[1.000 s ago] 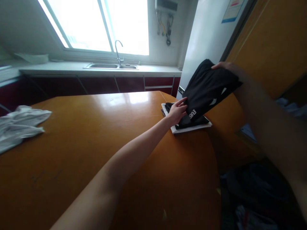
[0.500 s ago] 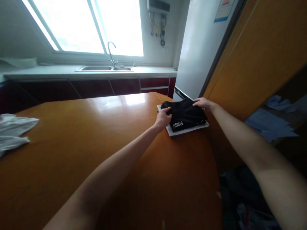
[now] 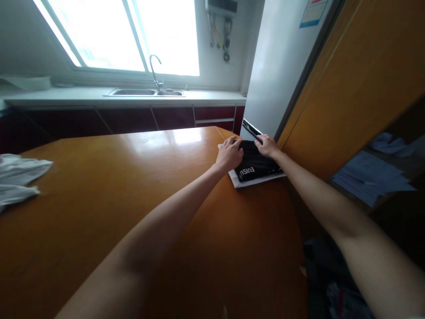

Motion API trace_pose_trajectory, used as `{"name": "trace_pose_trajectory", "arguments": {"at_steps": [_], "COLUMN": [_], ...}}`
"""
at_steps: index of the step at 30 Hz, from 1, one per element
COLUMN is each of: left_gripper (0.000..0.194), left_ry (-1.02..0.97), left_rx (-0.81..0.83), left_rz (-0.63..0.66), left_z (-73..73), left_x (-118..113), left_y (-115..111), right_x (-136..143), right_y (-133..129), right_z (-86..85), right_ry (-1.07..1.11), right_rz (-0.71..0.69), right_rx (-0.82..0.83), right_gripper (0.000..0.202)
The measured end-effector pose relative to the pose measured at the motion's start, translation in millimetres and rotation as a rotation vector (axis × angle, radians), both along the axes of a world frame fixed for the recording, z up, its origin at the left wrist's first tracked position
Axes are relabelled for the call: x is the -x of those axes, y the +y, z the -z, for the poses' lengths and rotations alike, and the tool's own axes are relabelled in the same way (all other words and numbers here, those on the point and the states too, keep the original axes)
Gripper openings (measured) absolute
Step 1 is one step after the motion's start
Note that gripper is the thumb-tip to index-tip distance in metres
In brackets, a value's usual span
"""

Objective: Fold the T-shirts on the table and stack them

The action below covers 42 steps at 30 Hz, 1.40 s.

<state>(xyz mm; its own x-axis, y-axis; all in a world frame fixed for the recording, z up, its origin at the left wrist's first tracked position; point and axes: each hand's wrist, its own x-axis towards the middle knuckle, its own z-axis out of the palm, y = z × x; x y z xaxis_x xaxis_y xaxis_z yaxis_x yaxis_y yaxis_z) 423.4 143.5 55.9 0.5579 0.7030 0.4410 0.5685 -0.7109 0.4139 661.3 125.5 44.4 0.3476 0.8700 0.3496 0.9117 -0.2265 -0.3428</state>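
A folded black garment with white lettering near its front left corner lies on a white folded cloth at the right end of the table. My left hand rests palm down over the garment's far left corner, its fingers spread and the thumb apart. At the far edge my right hand has its fingers and thumb closed on the black fabric. The hands cover much of the garment's upper part, and most of the white cloth beneath is hidden.
The wooden table has a rounded right edge. A crumpled white cloth lies at its far left. Beyond are a counter with a sink, a fridge and a wooden cabinet. Papers or cloths fill an open shelf at right.
My right hand has moved left and inward along the garment's far edge. My left hand has shifted slightly up and flattened over the corner.
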Motion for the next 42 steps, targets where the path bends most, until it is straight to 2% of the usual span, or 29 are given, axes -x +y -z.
{"name": "trace_pose_trajectory", "arguments": {"at_steps": [2,4,6,8,11,13,16,18,20,22,25,28,31,35,39,42], "left_gripper": [0.050,0.060,0.066,0.068,0.070,0.077,0.086,0.087,0.087,0.083,0.071,0.062,0.061,0.062,0.062,0.062], "left_ry": [0.119,0.218,0.259,0.251,0.252,0.302,0.371,0.353,0.290,0.208,0.138,0.195,0.296,0.398,0.462,0.479], "left_rx": [0.038,0.144,0.187,0.126,0.032,0.055,0.106,0.102,0.082,0.054,0.034,0.059,0.084,0.104,0.142,0.175], "left_rz": [0.034,0.029,0.028,0.046,0.129,0.185,0.210,0.206,0.205,0.187,0.096,-0.008,-0.099,-0.203,-0.301,-0.343], "left_z": [1.2,4.1,5.6,5.0,4.3,6.8,11.8,11.7,7.9,3.3,3.4,15.6,32.5,47.6,53.3,55.4], "left_x": [-7.0,-11.6,-12.4,-10.3,-4.9,-1.7,1.3,3.9,9.6,21.2,52.4,98.8,154.6,233.7,305.7,347.4], "left_y": [6.7,12.2,12.6,5.5,-15.9,-31.3,-47.4,-52.5,-54.5,-54.4,-51.8,-49.8,-53.2,-68.0,-91.1,-109.3], "right_x": [6.5,9.7,8.1,2.1,-9.6,-13.9,-11.0,-3.4,9.0,28.6,75.4,137.1,198.1,263.1,311.8,343.8], "right_y": [9.3,15.1,15.4,8.9,-13.1,-32.3,-57.2,-67.2,-73.0,-77.8,-86.8,-96.7,-104.3,-109.5,-107.9,-106.6], "right_z": [10.6,17.9,18.4,13.3,7.6,12.4,27.5,31.7,24.6,8.1,-17.3,-23.9,-10.6,19.3,45.7,57.6], "right_ry": [0.019,0.052,0.065,0.067,0.043,0.024,0.052,0.071,0.061,0.041,0.027,0.072,0.160,0.243,0.262,0.254], "right_rz": [-0.041,-0.038,-0.035,-0.026,-0.050,-0.071,-0.054,-0.039,-0.023,-0.017,-0.099,-0.285,-0.451,-0.564,-0.613,-0.586], "right_rx": [0.131,0.221,0.246,0.235,0.100,0.014,0.050,0.018,-0.154,-0.375,-0.598,-0.635,-0.567,-0.427,-0.266,-0.128], "right_gripper": [0.055,0.058,0.060,0.063,0.065,0.064,0.063,0.062,0.060,0.058,0.053,0.045,0.043,0.039,0.037,0.038]}}
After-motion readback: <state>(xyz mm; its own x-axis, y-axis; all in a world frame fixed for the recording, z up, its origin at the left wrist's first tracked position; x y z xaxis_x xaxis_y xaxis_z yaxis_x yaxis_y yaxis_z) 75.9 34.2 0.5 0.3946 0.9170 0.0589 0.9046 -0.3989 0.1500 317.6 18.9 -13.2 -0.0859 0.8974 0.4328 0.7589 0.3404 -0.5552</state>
